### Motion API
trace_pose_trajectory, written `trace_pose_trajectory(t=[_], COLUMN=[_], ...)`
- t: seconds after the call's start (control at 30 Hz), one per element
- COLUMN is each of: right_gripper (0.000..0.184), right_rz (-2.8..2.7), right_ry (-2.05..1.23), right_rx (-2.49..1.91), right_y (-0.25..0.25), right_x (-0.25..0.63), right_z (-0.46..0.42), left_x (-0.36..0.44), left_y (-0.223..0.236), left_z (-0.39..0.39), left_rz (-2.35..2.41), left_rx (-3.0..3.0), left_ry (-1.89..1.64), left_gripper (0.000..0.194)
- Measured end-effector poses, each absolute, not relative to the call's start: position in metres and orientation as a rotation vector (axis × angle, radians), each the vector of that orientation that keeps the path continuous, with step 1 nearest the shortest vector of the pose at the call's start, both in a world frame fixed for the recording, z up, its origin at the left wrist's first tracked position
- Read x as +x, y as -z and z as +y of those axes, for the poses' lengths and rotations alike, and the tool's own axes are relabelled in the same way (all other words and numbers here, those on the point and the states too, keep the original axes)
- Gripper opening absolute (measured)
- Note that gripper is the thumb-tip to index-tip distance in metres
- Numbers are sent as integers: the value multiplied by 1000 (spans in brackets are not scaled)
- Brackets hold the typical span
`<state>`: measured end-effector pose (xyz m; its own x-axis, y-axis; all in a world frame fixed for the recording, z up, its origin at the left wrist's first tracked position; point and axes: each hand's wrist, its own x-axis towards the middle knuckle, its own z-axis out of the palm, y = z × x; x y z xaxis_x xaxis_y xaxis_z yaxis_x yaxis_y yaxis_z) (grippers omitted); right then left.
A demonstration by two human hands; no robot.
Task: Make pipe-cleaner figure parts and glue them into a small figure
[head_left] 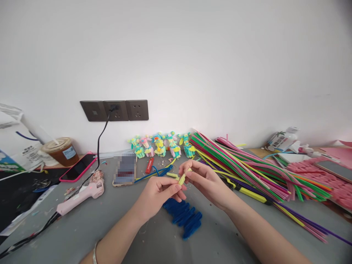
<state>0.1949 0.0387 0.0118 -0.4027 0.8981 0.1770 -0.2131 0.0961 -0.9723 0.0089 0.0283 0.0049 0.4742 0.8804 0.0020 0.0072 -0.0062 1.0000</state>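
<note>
Both hands, left hand (161,192) and right hand (203,179), pinch 1 short yellow pipe-cleaner piece (182,179) in closed fingertip grips, above the blue pieces (184,218) on the tabletop (82,227).

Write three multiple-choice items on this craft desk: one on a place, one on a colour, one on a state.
1. Where does the pile of blue pieces lie?
A. on the grey table below the hands
B. on the pink phone
C. against the wall sockets

2. What colour is the short piece pinched between the hands?
A. red
B. pale yellow
C. purple

3. What is the state of the pink glue gun?
A. held in the left hand
B. standing upright
C. lying on the table with its cord run to the wall socket

Key: 1 A, the pile sits just under the left hand and right hand. 2 B, the piece shows yellow between the fingertips. 3 C, it lies flat and its black cord rises to the socket.
</note>
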Motion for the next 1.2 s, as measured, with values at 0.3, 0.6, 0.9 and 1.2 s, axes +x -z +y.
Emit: trace_pose_trajectory(t=[0.3,0.6,0.9,1.2], right_gripper=[22,23,18,17], right_rz=[-1536,-1465,-1492,-1812], right_ry=[-1406,-1492,-1432,-893], right_rx=[-726,-713,-704,-777], right_y=[-13,-12,-7,-9], right_x=[197,195,194,188], right_z=[40,39,40,37], left_x=[8,6,4,7], left_y=[-7,-6,-11,-10], left_z=[29,30,28,28], left_rz=[833,768,728,816], left_rx=[1280,1422,1542,1507], left_ry=[-789,-761,-802,-886], left_gripper=[34,36,30,27])
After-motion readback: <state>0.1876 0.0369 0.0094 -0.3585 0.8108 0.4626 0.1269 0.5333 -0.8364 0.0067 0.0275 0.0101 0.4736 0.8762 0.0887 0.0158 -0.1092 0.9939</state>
